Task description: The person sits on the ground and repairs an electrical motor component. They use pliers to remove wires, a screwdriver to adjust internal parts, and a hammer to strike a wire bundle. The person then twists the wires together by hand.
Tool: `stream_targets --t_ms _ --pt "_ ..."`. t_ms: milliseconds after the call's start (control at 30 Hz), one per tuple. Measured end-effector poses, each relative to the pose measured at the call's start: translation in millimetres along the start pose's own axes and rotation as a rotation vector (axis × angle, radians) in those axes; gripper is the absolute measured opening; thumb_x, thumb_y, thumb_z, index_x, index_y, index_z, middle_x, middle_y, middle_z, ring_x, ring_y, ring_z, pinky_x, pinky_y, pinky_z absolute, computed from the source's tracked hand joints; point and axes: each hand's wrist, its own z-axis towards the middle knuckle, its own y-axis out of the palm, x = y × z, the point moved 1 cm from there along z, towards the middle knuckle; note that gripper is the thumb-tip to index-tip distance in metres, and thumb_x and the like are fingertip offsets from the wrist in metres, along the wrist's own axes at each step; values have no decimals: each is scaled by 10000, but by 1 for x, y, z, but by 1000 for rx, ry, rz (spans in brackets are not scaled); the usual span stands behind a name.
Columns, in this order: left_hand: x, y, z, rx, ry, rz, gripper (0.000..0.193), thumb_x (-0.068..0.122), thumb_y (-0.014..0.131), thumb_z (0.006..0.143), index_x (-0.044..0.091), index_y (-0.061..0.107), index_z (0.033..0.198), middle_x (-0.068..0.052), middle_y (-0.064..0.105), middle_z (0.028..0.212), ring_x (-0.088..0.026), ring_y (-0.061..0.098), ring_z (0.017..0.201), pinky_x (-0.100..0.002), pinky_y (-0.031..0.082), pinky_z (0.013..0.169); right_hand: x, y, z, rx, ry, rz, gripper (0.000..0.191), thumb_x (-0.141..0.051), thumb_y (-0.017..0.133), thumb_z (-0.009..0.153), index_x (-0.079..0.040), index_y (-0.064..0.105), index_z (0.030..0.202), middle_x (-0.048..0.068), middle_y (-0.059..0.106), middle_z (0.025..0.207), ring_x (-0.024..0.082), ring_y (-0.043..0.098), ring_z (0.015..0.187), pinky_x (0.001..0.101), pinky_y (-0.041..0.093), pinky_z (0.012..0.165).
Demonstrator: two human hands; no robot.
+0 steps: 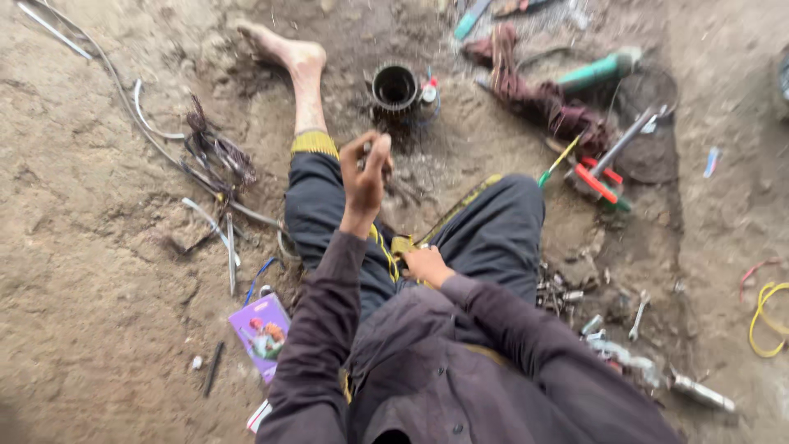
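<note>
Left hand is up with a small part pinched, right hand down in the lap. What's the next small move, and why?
Probably lower the left hand toward the round metal stator just beyond it. The small piece in its grip is blurred, the right hand rests idle on the lap, and the stator stands open-topped on the dirt.

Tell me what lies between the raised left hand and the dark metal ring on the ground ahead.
Nothing visible blocks it. The left hand is raised over the knee, and only bare dirt separates it from the dark metal ring. The bare foot lies off to the side.

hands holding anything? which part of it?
Left hand pinches a small greyish object at its fingertips; too blurred to tell what it is or which part. Right hand rests on the lap, nothing visibly held.
</note>
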Motion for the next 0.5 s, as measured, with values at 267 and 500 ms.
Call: stream_targets --t_ms 267,500 --pt "19 15 14 -72 45 41 381 254 609 1051 81 529 721 58 518 642 -15 454 556 -225 330 497 3 13 1 -177 -206 192 267 -297 637 917 -112 686 1104 174 716 1024 391 694 987 503 550 827" --pt "20 18 25 -136 98 122 490 354 608 1109 91 466 720 66 440 672 -28 373 612 -234 267 553 28 -64 22 345 52 548 465 -224 677 887 -27 589 1299 232 673 1171 410 639 1064 489 511 883"
